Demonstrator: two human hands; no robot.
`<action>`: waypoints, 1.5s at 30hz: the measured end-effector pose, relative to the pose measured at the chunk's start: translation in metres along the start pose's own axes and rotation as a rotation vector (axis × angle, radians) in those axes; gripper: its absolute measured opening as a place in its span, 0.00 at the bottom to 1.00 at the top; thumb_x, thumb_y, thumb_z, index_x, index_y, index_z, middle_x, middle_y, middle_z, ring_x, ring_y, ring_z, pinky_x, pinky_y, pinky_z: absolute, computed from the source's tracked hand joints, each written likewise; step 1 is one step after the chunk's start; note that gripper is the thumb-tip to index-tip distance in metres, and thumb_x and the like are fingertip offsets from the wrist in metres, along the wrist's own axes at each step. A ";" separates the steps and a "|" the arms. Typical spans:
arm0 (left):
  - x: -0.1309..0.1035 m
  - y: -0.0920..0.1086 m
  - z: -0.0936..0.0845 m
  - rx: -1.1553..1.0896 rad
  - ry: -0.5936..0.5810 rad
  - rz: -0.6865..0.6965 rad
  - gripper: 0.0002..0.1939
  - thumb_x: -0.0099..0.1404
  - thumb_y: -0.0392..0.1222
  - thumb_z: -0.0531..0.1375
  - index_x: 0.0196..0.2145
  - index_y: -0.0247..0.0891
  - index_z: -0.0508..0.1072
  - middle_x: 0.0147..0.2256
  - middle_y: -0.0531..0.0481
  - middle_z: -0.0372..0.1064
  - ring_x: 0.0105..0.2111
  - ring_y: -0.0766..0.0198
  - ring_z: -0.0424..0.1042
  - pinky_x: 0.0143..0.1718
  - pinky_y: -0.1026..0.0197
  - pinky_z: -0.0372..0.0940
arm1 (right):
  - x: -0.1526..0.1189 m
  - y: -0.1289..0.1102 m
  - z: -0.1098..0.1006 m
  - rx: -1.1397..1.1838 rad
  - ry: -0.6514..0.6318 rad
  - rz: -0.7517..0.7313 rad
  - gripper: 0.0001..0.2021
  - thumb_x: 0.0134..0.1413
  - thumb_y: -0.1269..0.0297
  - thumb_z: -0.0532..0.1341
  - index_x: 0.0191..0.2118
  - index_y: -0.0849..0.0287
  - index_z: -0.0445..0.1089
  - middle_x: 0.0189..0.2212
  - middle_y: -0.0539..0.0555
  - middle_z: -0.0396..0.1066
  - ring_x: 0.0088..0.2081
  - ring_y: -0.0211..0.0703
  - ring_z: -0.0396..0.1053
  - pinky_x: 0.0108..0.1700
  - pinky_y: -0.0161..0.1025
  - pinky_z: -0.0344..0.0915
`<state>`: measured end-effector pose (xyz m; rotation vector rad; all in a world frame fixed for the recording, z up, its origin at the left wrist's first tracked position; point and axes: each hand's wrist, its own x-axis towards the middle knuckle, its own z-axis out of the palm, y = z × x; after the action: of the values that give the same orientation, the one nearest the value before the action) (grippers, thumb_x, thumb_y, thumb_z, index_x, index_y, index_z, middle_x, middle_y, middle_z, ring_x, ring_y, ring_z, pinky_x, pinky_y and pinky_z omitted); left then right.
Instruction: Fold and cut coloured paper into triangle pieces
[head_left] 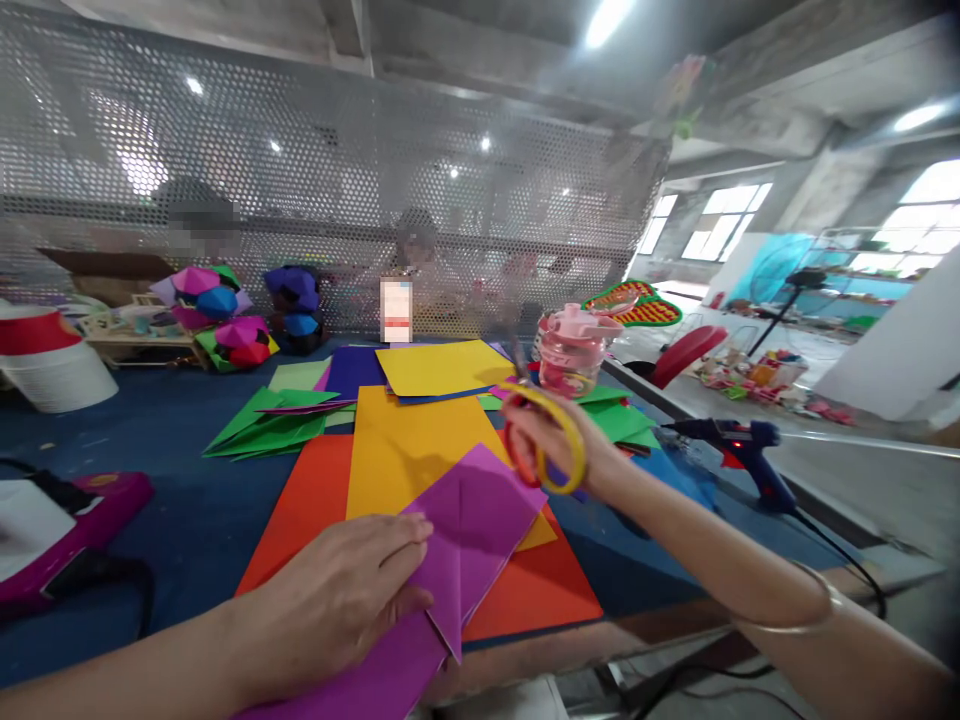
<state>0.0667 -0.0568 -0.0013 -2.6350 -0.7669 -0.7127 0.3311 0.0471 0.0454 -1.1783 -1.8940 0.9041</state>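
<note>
Folded purple paper (480,530) lies at the table's near edge, a crease down its middle and one flap pointing toward me. My left hand (352,580) is closed on its left side, fingers together over the sheet and thumb by the fold. Raised above the paper's upper right corner, my right hand (536,440) grips scissors (570,440) by their yellow and red handles. The blades point up and away, blurred, so whether they are parted is unclear. Under the purple paper are an orange-yellow sheet (427,430) and a red-orange sheet (292,510).
Yellow sheets (446,368) and folded green paper (277,420) lie behind. A pink-lidded jar (574,350) stands beyond my right hand. The glue gun (739,450) lies right, its cord over the edge. At left are a white bucket (56,365) and a magenta device (112,500).
</note>
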 end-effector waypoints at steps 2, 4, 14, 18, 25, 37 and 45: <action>0.002 0.001 -0.002 -0.027 -0.029 0.009 0.23 0.80 0.42 0.42 0.47 0.30 0.74 0.45 0.38 0.79 0.45 0.54 0.79 0.44 0.55 0.76 | 0.007 -0.006 0.046 0.098 -0.118 -0.047 0.17 0.62 0.47 0.54 0.43 0.56 0.63 0.19 0.47 0.67 0.19 0.41 0.66 0.22 0.36 0.63; 0.004 0.001 -0.003 -0.043 -0.050 0.001 0.23 0.80 0.42 0.42 0.43 0.32 0.76 0.41 0.39 0.79 0.41 0.54 0.79 0.41 0.55 0.76 | 0.011 -0.009 0.079 0.178 -0.201 -0.091 0.15 0.62 0.48 0.55 0.42 0.55 0.62 0.21 0.46 0.66 0.22 0.39 0.67 0.24 0.35 0.65; -0.004 0.008 0.001 0.080 -0.017 -0.005 0.24 0.79 0.42 0.45 0.39 0.33 0.80 0.37 0.43 0.79 0.38 0.51 0.79 0.41 0.50 0.74 | 0.018 -0.005 0.105 0.423 -0.442 -0.175 0.09 0.66 0.55 0.56 0.44 0.55 0.59 0.19 0.41 0.61 0.21 0.35 0.63 0.25 0.32 0.61; -0.003 0.010 -0.001 0.107 -0.019 0.014 0.27 0.79 0.41 0.43 0.37 0.33 0.80 0.36 0.43 0.80 0.37 0.51 0.79 0.39 0.50 0.73 | 0.021 -0.008 0.110 0.416 -0.477 -0.179 0.08 0.65 0.58 0.56 0.42 0.54 0.59 0.19 0.41 0.60 0.20 0.34 0.61 0.24 0.32 0.61; -0.005 0.008 -0.002 0.092 -0.014 -0.014 0.23 0.79 0.43 0.46 0.43 0.31 0.79 0.40 0.41 0.81 0.39 0.52 0.80 0.40 0.53 0.73 | 0.027 -0.008 0.097 0.316 -0.579 -0.234 0.02 0.66 0.66 0.53 0.43 0.55 0.59 0.20 0.42 0.63 0.23 0.35 0.64 0.27 0.32 0.63; -0.018 0.009 0.010 0.055 -0.014 -0.055 0.20 0.78 0.42 0.46 0.49 0.31 0.76 0.47 0.41 0.79 0.45 0.48 0.79 0.42 0.48 0.73 | 0.037 -0.005 0.083 0.227 -0.563 -0.208 0.04 0.65 0.72 0.52 0.40 0.56 0.60 0.19 0.41 0.65 0.22 0.34 0.65 0.27 0.32 0.63; -0.017 0.008 0.008 0.064 -0.012 -0.047 0.23 0.79 0.43 0.45 0.47 0.31 0.78 0.47 0.41 0.79 0.44 0.49 0.80 0.41 0.49 0.74 | 0.042 0.011 0.076 0.289 -0.571 -0.205 0.02 0.67 0.69 0.52 0.42 0.56 0.59 0.18 0.41 0.66 0.21 0.36 0.67 0.28 0.33 0.64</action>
<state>0.0618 -0.0670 -0.0185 -2.5738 -0.8441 -0.6737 0.2580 0.0755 0.0068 -0.5724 -2.1707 1.4471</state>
